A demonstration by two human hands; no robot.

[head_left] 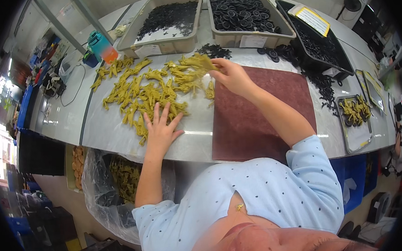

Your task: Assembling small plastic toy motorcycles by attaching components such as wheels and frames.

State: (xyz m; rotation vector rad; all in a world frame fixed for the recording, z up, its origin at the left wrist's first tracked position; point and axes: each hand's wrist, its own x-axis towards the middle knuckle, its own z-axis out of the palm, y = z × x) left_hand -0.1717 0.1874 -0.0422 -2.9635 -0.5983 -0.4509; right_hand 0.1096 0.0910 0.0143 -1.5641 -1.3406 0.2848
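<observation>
A spread of mustard-yellow moulded pieces (136,90), irregular and limbed like small figures, covers the left part of the grey table. My left hand (161,132) rests on the near edge of this spread, fingers stretched apart, holding nothing. At the far right side of the spread, my right hand (231,79) pinches a yellow moulded piece (204,64), smeared by motion, between thumb and fingers. Below that hand lies a dark red square mat (265,117), partly covered by my right forearm. A few yellow pieces sit near the mat's left edge.
Behind stand a grey bin (173,45) of small black parts and another bin (251,38) of black discs. A black tray (326,65) stands right, beside loose black parts. A small tray (358,136) holds yellow pieces. A bottle (100,46) stands left; a plastic-lined container (99,196) sits below.
</observation>
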